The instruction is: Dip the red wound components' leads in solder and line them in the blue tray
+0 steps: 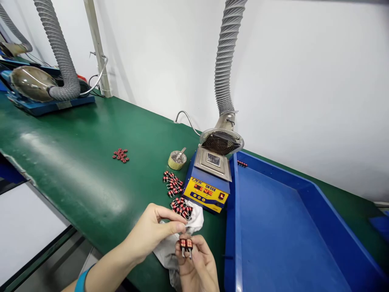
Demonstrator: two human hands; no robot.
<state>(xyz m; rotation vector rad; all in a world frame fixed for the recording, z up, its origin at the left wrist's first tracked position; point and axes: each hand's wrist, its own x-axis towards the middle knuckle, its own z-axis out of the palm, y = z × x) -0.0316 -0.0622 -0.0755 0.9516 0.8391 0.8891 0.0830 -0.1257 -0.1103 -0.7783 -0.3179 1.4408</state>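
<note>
My right hand [197,265] pinches two small red coil parts [186,243] with metal pins, held side by side above the bench edge. My left hand [153,231] reaches in from the left, thumb and forefinger closed at the top of the same parts. Under both hands lies a white cloth [170,251]. On its far end rests a heap of several red coil parts [181,207]. A second heap of coil parts [172,183] lies just beyond on the green bench [75,162].
A blue and yellow solder pot [209,178] with red digits stands behind the heaps, under a grey fume hose [225,69]. A big blue tray [291,227] fills the right. A tape roll holding a tool [177,159] and small red rings [120,155] lie further left.
</note>
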